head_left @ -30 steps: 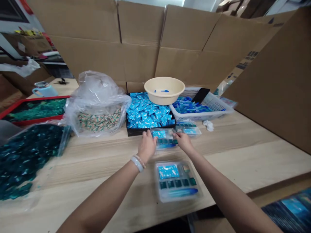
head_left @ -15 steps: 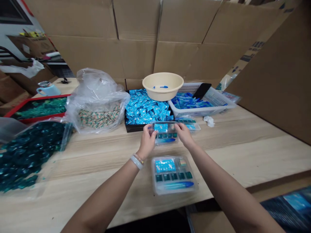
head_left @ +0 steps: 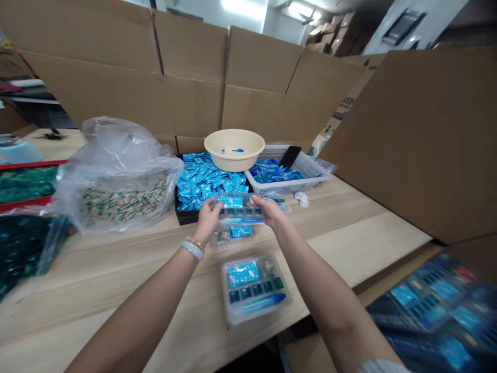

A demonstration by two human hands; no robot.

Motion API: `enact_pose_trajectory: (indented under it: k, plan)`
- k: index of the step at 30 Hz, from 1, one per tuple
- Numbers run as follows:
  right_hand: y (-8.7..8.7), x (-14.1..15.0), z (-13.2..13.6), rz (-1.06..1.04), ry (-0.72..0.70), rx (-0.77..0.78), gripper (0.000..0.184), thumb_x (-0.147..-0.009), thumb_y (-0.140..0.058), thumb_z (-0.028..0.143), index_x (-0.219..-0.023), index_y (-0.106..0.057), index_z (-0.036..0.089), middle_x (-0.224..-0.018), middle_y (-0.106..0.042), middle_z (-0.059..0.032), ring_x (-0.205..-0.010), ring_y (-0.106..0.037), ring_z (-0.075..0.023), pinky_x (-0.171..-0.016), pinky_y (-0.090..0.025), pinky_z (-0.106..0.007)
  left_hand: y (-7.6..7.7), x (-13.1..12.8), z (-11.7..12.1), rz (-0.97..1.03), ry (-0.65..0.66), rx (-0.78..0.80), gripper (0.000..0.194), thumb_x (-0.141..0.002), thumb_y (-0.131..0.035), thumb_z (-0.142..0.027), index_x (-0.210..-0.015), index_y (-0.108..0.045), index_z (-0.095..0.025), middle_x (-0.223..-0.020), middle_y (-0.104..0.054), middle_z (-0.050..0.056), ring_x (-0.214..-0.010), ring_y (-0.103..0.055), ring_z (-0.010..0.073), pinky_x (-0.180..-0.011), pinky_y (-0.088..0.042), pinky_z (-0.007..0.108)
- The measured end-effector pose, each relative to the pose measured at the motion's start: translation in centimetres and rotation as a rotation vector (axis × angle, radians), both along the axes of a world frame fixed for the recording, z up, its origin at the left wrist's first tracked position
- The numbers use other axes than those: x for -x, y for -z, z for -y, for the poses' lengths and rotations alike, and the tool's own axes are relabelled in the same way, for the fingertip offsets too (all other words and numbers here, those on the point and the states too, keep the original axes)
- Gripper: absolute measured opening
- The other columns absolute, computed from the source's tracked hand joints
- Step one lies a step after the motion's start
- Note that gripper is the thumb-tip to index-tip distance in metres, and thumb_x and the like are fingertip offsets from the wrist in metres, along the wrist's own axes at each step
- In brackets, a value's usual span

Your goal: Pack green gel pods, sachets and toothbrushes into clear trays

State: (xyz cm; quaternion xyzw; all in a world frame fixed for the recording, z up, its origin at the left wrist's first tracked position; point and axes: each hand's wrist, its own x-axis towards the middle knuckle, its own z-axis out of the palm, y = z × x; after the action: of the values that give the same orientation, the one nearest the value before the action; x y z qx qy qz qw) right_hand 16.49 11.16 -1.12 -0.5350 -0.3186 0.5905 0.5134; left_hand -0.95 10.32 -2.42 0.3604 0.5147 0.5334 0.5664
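Head view: two bare hands grip a clear plastic compartment tray above a wooden table.

The left hand [head_left: 207, 220] and right hand [head_left: 269, 212] hold the clear plastic compartment tray [head_left: 238, 210] at its two ends, with the left fingers [head_left: 213, 205] and right fingers [head_left: 259, 202] curled narrowly onto its edges. The tray, loaded with blue and dark green packets, is just in front of a black tray [head_left: 182, 218] heaped with shiny blue sachets. A similar filled clear tray [head_left: 254, 290] lies on the light wooden table [head_left: 341, 248] nearer the person. Beyond stand a round beige plastic basin [head_left: 235, 135] and a white plastic basket [head_left: 287, 185] of blue packets.
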Motion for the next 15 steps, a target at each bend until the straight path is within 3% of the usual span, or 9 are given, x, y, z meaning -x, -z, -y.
enact_pose_trajectory:
  k: [2,5,7,11,13,15]
  plan:
    - [-0.4,0.0,-0.2,0.024,0.055,-0.013,0.011,-0.065,-0.062,0.026,-0.063,-0.056,0.017,-0.056,-0.06,0.001,-0.049,-0.054,-0.012,-0.046,-0.043,-0.023,-0.9,0.2,0.2,0.013,0.082,0.034,0.038,-0.076,-0.054,-0.022,-0.111,-0.041,-0.017,-0.08,-0.055,0.002,-0.058,-0.056,0.0099,-0.051,-0.048,0.022]
    - [-1.0,-0.2,-0.2,0.04,0.101,-0.021,0.012,-0.066,-0.062,0.026,-0.063,-0.055,0.017,-0.052,-0.057,0.0025,-0.044,-0.05,-0.0111,-0.043,-0.042,-0.024,-2.0,0.7,0.9,0.107,0.354,0.114,0.056,-0.076,-0.055,-0.025,-0.124,-0.027,-0.027,-0.083,-0.058,0.002,-0.059,-0.06,0.0139,-0.054,-0.052,0.031]
    - [-1.2,-0.4,-0.2,0.043,0.116,-0.012,0.011,-0.066,-0.062,0.024,-0.063,-0.055,0.017,-0.052,-0.057,0.0021,-0.044,-0.051,-0.0113,-0.043,-0.043,-0.024,-2.2,1.0,1.1,0.151,0.465,0.144,0.06,-0.074,-0.058,-0.026,-0.124,-0.024,-0.03,-0.084,-0.059,0.002,-0.06,-0.062,0.016,-0.056,-0.052,0.035]
    - [-0.6,-0.3,-0.3,0.041,0.146,0.033,0.009,-0.068,-0.061,0.019,-0.063,-0.053,0.016,-0.052,-0.057,0.0013,-0.045,-0.052,-0.0116,-0.042,-0.045,-0.024,-1.6,1.9,0.7,0.241,0.495,0.279,0.029,-0.076,-0.055,-0.031,-0.101,-0.049,-0.018,-0.084,-0.061,0.006,-0.066,-0.063,0.0168,-0.061,-0.053,0.032]
    - [-0.2,-0.2,-0.4,0.036,0.156,0.056,0.008,-0.069,-0.06,0.019,-0.065,-0.053,0.016,-0.052,-0.057,0.0014,-0.046,-0.052,-0.0122,-0.043,-0.045,-0.024,-1.3,2.6,0.6,0.324,0.537,0.347,0.023,-0.078,-0.051,-0.034,-0.09,-0.053,-0.014,-0.084,-0.062,0.009,-0.074,-0.063,0.0176,-0.066,-0.053,0.031]
    - [0.1,-0.3,-0.4,0.029,0.157,0.077,0.006,-0.071,-0.058,0.019,-0.067,-0.054,0.016,-0.053,-0.058,0.0009,-0.048,-0.054,-0.0132,-0.044,-0.047,-0.026,-1.2,3.1,0.8,0.384,0.58,0.352,0.016,-0.079,-0.051,-0.026,-0.085,-0.054,-0.011,-0.085,-0.062,0.011,-0.081,-0.062,0.0174,-0.072,-0.051,0.029]
